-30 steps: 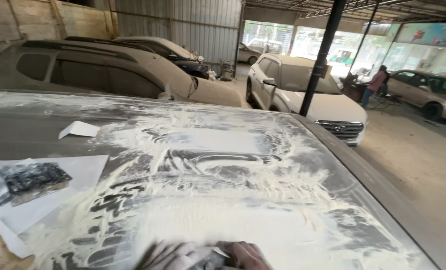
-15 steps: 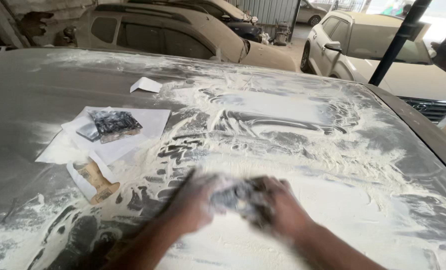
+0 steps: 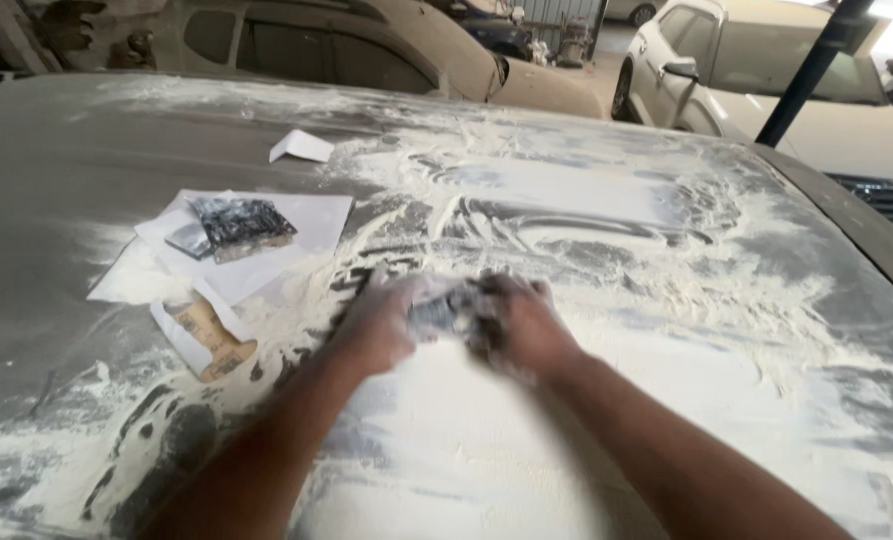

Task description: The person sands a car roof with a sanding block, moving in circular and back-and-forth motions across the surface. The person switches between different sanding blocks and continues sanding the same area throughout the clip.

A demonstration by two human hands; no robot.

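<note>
Left of the hands, a dark packet [image 3: 239, 225] lies on white paper sheets [image 3: 307, 225]. The left hand [image 3: 379, 322] and right hand [image 3: 522, 322], fingers curled, together grip a grey sanding pad [image 3: 445, 305] against the dust-covered car hood [image 3: 667, 300].

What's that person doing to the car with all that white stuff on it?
A person presses both hands, the left hand and right hand, on a small grey pad on a dusty grey car panel. The picture is blurred there. White powder covers much of the panel. To the left lie white paper sheets with a dark packet on them, and a brownish scrap.
</note>
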